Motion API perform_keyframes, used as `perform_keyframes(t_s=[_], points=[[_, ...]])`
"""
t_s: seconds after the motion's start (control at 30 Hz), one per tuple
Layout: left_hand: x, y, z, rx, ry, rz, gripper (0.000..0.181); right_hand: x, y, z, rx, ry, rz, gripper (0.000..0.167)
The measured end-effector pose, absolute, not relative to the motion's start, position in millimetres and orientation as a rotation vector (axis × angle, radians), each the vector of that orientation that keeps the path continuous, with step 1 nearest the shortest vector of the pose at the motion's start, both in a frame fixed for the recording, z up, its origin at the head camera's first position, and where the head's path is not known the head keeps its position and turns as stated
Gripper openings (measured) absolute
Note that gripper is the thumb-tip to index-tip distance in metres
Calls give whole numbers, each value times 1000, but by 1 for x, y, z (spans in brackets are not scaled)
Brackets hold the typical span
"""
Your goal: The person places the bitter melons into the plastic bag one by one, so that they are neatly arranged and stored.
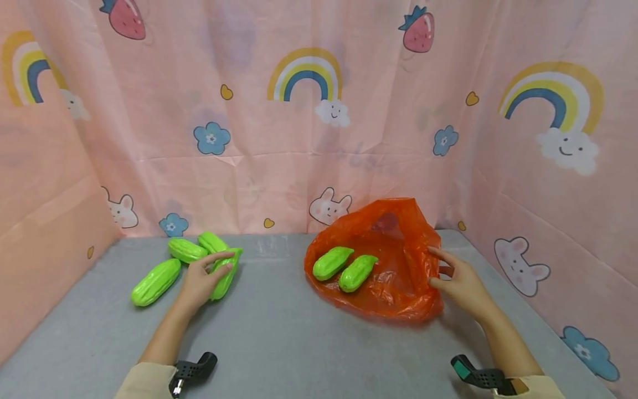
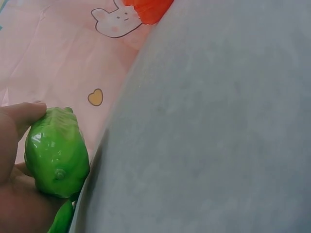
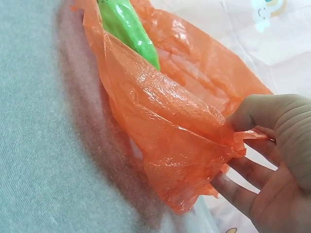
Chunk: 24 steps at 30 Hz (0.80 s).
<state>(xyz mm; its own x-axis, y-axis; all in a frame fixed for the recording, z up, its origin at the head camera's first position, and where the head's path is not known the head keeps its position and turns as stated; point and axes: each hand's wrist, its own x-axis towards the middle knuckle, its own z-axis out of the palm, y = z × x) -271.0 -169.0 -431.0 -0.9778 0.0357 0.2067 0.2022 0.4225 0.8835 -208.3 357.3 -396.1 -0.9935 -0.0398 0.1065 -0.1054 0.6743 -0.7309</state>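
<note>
My left hand (image 1: pixel 198 284) grips a bright green, ridged bitter melon (image 1: pixel 224 279) at the left of the table, thumb and fingers on its two sides. In the left wrist view the melon's glossy rounded end (image 2: pixel 58 155) faces the camera. Several more bitter melons (image 1: pixel 156 282) lie close around that hand. Toward the right stands a red-orange plastic bag (image 1: pixel 394 296), its mouth facing me. Two bitter melons (image 1: pixel 358 273) lie inside its opening. The bag's right edge is pinched by my right hand (image 1: pixel 463 282), thumb against fingers, as the right wrist view shows.
A grey cloth-covered table (image 1: pixel 279 332) spreads under everything. Pink printed curtains (image 1: pixel 279 183) close off the back and both sides, and the bag stands near the back one. Each wrist wears a black strap (image 1: pixel 194 370).
</note>
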Motion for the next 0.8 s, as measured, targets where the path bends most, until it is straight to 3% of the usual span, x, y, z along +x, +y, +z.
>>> perform_keyframes(t_s=[0.2, 0.4, 0.8], points=[[-270, -163, -428, -181, -2534, -1589, 44, -208, 359, -397, 140, -2791, 1240, 72], [-270, -153, -420, -331, -2561, -1556, 53, -207, 356, -395, 172, -2785, 1243, 71], [-263, -100, -400, -510, -2446, -1646, 46, -206, 354, -392, 172, -2778, 1242, 71]])
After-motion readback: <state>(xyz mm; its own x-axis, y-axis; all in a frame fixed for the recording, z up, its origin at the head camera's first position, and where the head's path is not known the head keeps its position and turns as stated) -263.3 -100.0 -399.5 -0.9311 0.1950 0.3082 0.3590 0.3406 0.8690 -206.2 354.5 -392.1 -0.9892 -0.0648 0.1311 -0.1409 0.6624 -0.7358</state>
